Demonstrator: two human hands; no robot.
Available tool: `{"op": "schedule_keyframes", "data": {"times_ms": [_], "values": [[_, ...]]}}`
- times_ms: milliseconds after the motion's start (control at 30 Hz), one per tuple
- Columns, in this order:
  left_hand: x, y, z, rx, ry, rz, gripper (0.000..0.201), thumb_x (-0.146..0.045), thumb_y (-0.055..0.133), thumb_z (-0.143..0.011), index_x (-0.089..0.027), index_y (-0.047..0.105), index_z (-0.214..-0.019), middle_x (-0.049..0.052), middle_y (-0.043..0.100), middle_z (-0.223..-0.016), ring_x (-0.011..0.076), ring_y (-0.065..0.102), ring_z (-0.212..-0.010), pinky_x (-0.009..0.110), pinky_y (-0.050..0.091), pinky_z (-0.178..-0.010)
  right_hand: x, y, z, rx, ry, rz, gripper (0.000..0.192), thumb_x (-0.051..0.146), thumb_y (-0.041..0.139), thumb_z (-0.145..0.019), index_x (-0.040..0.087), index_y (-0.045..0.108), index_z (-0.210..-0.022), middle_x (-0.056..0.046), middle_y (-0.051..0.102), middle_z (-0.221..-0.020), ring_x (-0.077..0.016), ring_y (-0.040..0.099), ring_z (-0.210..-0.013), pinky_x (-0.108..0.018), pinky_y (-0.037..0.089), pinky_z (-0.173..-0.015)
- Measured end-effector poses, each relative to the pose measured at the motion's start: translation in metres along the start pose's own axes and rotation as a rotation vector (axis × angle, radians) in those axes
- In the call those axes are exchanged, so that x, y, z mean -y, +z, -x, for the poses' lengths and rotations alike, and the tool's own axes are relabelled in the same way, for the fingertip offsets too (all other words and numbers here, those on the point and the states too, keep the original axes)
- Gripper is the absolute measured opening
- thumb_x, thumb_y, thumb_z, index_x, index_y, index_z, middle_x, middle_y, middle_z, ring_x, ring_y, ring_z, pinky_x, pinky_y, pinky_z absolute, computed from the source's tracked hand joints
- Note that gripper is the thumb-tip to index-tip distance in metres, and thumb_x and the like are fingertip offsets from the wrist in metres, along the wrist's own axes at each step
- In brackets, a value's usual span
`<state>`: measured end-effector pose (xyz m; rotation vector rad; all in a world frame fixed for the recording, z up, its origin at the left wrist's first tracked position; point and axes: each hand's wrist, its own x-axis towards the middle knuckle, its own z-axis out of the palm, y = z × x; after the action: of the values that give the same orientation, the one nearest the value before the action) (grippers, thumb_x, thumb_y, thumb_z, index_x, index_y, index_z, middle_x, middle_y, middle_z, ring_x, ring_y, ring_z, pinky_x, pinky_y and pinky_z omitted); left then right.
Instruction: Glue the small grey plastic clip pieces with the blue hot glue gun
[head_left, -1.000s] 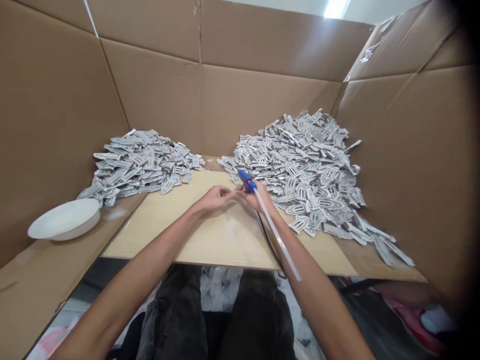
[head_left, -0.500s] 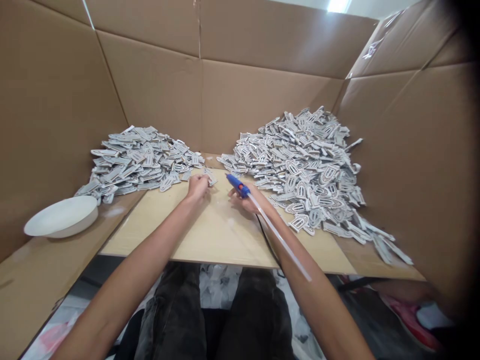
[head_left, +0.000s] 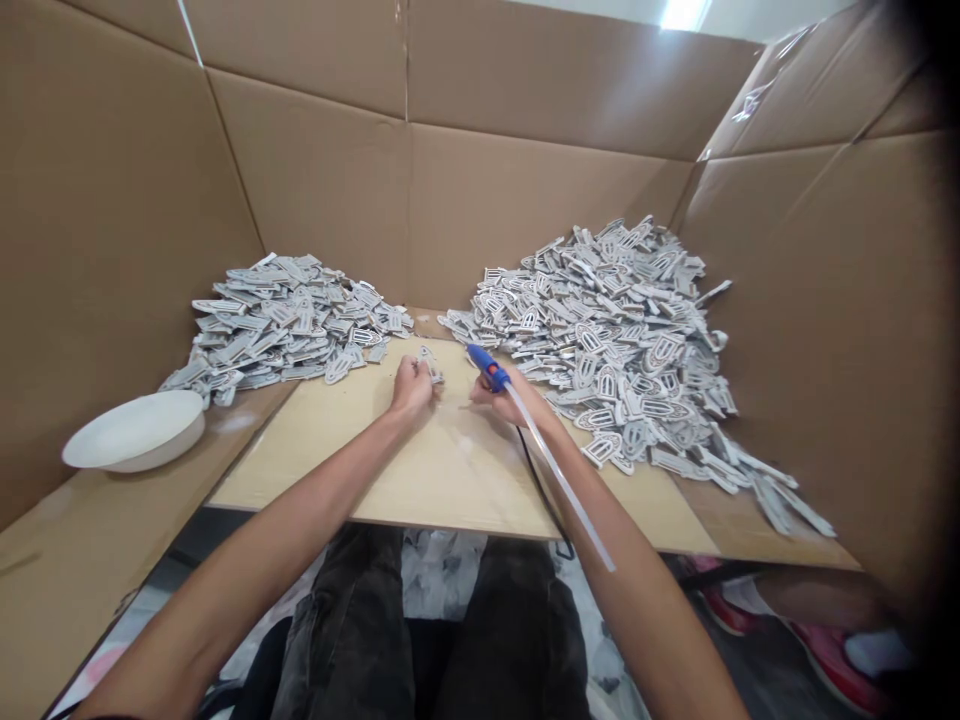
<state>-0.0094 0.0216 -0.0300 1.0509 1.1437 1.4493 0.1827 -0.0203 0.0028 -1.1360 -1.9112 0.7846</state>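
My left hand (head_left: 415,387) is closed on a small white arch-shaped piece (head_left: 430,363), held upright just over the board (head_left: 420,460). In my right hand (head_left: 510,397) is a blue glue gun (head_left: 487,367), its nozzle pointing up and to the left, a short way right of the piece. A long clear glue stick (head_left: 559,475) sticks out of its back and runs along my forearm. The gun's black cord (head_left: 536,480) hangs down over the board's front edge. My fingers hide part of the piece and the gun's handle.
A pile of similar white arch pieces (head_left: 281,315) lies at the back left, a larger pile (head_left: 607,330) at the right. A white bowl (head_left: 139,435) stands far left. Cardboard walls (head_left: 540,190) enclose the back and sides. Another person's red shoe (head_left: 832,665) shows at lower right.
My left hand has shifted slightly right and turned the arch piece more upright. The glue gun has moved a little right with my right hand. The view has also shifted slightly.
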Motion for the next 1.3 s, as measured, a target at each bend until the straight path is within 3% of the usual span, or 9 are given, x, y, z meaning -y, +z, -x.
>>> {"op": "schedule_keyframes", "data": {"times_ms": [100,233,400,533,767,1100,1233,1300], "values": [[-0.002,0.010,0.011,0.113,-0.044,-0.003,0.017,-0.024,0.060,-0.104,-0.023,0.046,-0.095,-0.001,0.069,-0.077,0.0101,0.060,-0.055,0.020,0.041,-0.055,0.003,-0.001,-0.002,-0.109,0.019,-0.112,0.023,0.036,0.069,-0.074,0.025,0.050,-0.073,-0.002,0.065,-0.073,-0.0190,0.063,-0.067,-0.033,0.053,-0.069],[-0.003,0.012,0.015,0.283,-0.047,-0.003,0.020,-0.021,0.074,-0.096,-0.020,0.054,-0.097,0.005,0.075,-0.079,0.0146,0.070,-0.065,0.021,0.044,-0.059,0.003,-0.003,-0.002,-0.235,-0.085,0.076,0.020,0.039,0.067,-0.079,0.024,0.054,-0.081,-0.001,0.064,-0.076,-0.0174,0.058,-0.067,-0.032,0.048,-0.070],[0.000,0.007,0.012,0.426,0.102,-0.054,0.030,-0.031,0.090,-0.081,-0.015,0.069,-0.096,0.011,0.080,-0.089,0.0206,0.075,-0.082,0.031,0.055,-0.081,0.007,-0.001,0.001,-0.276,-0.147,0.254,0.018,0.041,0.059,-0.085,0.025,0.051,-0.085,0.000,0.060,-0.074,-0.0182,0.053,-0.067,-0.031,0.042,-0.069],[0.000,0.004,0.011,0.476,0.192,-0.161,0.028,-0.039,0.086,-0.083,-0.014,0.076,-0.093,0.013,0.082,-0.095,0.0233,0.074,-0.088,0.034,0.054,-0.085,0.013,0.002,0.003,-0.277,-0.155,0.326,0.017,0.037,0.059,-0.080,0.026,0.047,-0.085,0.000,0.060,-0.074,-0.0188,0.052,-0.068,-0.030,0.040,-0.068],[0.000,0.004,0.012,0.498,0.219,-0.201,0.020,-0.033,0.080,-0.086,-0.014,0.080,-0.092,0.011,0.082,-0.097,0.0230,0.072,-0.089,0.031,0.052,-0.084,0.013,0.002,0.004,-0.304,-0.134,0.364,0.018,0.035,0.059,-0.080,0.026,0.043,-0.085,-0.001,0.061,-0.075,-0.0199,0.053,-0.070,-0.031,0.040,-0.069],[0.004,0.002,0.010,0.525,0.291,-0.298,0.015,-0.026,0.072,-0.089,-0.013,0.079,-0.090,0.005,0.078,-0.090,0.0198,0.066,-0.083,0.026,0.047,-0.076,0.012,0.010,0.002,-0.240,-0.168,0.364,0.018,0.025,0.057,-0.077,0.027,0.040,-0.082,-0.002,0.060,-0.079,-0.0204,0.051,-0.073,-0.031,0.039,-0.071],[0.007,0.001,0.009,0.460,0.278,-0.302,0.008,-0.021,0.076,-0.086,-0.014,0.076,-0.090,0.006,0.078,-0.089,0.0209,0.069,-0.087,0.026,0.050,-0.079,0.012,0.015,0.000,-0.241,-0.192,0.351,0.020,0.024,0.058,-0.076,0.027,0.039,-0.082,-0.002,0.059,-0.080,-0.0206,0.050,-0.073,-0.032,0.038,-0.071],[0.008,0.002,0.009,0.408,0.225,-0.256,0.009,-0.021,0.077,-0.087,-0.015,0.071,-0.090,0.007,0.077,-0.087,0.0202,0.072,-0.083,0.027,0.051,-0.077,0.012,0.014,0.000,-0.303,-0.191,0.346,0.018,0.027,0.059,-0.080,0.027,0.041,-0.082,-0.003,0.061,-0.082,-0.0216,0.052,-0.076,-0.032,0.040,-0.073]]}}
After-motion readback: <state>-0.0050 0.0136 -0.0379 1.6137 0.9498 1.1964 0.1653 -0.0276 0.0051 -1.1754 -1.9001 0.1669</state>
